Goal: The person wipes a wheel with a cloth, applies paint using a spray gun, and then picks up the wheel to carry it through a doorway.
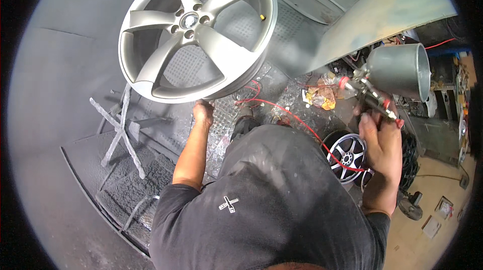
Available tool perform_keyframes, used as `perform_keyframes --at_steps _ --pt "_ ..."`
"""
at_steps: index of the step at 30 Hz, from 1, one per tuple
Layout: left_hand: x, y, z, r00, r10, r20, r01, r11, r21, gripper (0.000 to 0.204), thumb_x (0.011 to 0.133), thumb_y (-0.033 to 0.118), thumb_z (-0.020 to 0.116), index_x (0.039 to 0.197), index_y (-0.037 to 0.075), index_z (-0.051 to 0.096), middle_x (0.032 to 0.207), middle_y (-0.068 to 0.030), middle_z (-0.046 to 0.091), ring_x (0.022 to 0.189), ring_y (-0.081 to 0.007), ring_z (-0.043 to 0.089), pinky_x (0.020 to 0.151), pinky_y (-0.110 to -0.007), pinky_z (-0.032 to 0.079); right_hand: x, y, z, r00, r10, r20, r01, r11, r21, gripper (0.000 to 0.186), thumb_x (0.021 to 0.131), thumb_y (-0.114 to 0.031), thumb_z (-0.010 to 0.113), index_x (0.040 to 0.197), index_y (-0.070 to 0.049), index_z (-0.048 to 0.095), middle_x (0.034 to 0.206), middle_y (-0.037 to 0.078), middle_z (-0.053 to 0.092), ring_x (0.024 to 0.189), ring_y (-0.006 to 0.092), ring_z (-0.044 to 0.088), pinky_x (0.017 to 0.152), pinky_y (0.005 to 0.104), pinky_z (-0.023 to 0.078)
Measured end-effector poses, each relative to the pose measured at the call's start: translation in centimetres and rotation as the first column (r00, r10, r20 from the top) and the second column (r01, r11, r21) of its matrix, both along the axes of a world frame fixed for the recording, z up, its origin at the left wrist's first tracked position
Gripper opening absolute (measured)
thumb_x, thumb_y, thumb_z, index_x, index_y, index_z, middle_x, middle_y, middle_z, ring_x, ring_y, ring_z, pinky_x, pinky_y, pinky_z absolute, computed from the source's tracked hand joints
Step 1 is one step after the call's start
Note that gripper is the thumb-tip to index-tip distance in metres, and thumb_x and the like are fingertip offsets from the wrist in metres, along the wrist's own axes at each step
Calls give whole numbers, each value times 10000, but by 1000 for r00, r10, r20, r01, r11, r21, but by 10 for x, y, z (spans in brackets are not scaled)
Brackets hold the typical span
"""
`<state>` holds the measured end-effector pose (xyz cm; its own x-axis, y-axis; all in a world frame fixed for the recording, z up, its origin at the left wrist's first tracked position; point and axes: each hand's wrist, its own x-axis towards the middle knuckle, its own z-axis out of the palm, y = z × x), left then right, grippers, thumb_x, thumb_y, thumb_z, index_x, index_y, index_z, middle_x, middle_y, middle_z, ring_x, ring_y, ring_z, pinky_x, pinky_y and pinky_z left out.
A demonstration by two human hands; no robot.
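A large silver five-spoke alloy wheel (221, 51) fills the upper middle, its front face turned up toward me. My left hand (203, 112) is closed at its lower edge, gripping it from beneath; the rim hides most of the fingers. Off to the right, my right hand (383, 136) is wrapped round the handle of a spray gun (371, 96). A grey paint cup (400, 71) sits on the gun, and its red-ringed nozzle points left toward the wheel, some distance away. A red air hose (302, 123) runs across the floor toward my right wrist.
At left stands a paint-crusted cross-shaped stand (119, 128). Another multi-spoke wheel (346, 158) lies by my right forearm. Crumpled yellow-and-brown litter (322, 96) is on the floor. A large pale panel (385, 11) slants at upper right, beside cluttered shelving (448, 104).
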<state>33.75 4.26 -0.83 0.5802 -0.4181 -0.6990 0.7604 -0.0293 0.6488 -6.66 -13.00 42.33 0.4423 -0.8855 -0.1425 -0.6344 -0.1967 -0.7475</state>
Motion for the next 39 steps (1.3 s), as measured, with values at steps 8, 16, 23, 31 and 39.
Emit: perform_keyframes --at_steps 8,16,23,31,39 --pt "53 15 -1 978 188 94 -192 981 30 181 989 255 503 1020 97 586 871 -26 561 781 -194 532 732 -372 468 0 -13 -1 996 -83 37 87 989 -122 182 988 -110 534 1121 2 587 732 63 588 597 160 510 566 320 429" --pt "60 18 5 945 312 98 -320 944 84 400 949 363 604 1250 102 571 1228 -61 595 1062 -231 551 911 -434 449 -7 -27 -15 984 -108 141 135 970 -201 287 979 -65 527 1258 -3 508 842 78 604 638 135 508 585 300 439" --pt "-21 -8 12 969 228 -92 -231 973 -26 401 1054 414 396 1225 89 557 1116 -30 602 934 -199 557 854 -382 453 0 -15 -9 998 -49 -43 38 974 -222 214 1003 -86 479 1184 16 527 911 50 619 622 76 465 562 229 383" --pt "-75 -32 29 961 119 -249 -160 975 -152 447 1073 301 296 1459 81 337 1390 -143 471 1290 -311 483 1094 -452 389 2 19 7 980 48 192 -82 982 173 297 966 -119 521 1222 33 525 903 50 624 650 88 480 586 242 391" --pt "-73 -36 31 965 69 -255 -106 986 -132 451 1080 285 267 1473 71 320 1440 -165 432 1284 -340 483 1073 -451 415 6 -5 -7 999 -22 25 26 986 -167 252 971 -67 541 1209 15 523 760 56 605 599 142 518 561 302 434"
